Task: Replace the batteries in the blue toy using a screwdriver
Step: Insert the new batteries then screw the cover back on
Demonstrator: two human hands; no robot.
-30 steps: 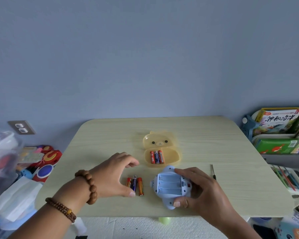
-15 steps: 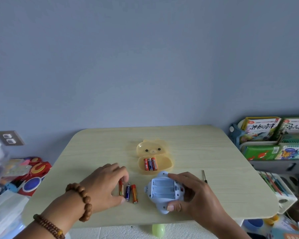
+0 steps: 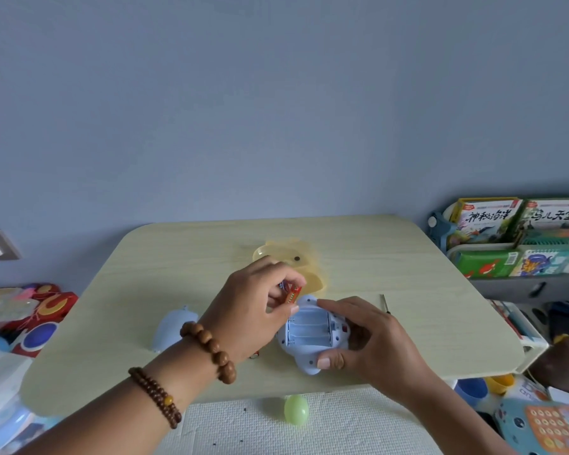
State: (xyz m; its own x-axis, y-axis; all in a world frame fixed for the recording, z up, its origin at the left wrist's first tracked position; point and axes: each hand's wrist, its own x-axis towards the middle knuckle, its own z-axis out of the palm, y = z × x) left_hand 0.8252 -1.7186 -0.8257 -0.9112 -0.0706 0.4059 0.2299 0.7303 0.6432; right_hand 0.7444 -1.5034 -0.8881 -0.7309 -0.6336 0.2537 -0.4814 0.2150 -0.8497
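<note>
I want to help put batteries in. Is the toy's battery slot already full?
No, the open slot in the toy is empty, and the left hand holds batteries just above it.

On the table (image 3: 391, 257) we had the toy (image 3: 309, 336) near the front edge, under our right hand (image 3: 372, 343). Our left hand (image 3: 253, 310) sat just left of it, holding batteries (image 3: 291, 292) over its far corner. Behind them lay the case (image 3: 296, 257). The cover (image 3: 171, 330) lay left of our left wrist, the screwdriver (image 3: 385, 303) right of the toy. An egg (image 3: 295, 409) lay on the floor before the table.
</note>
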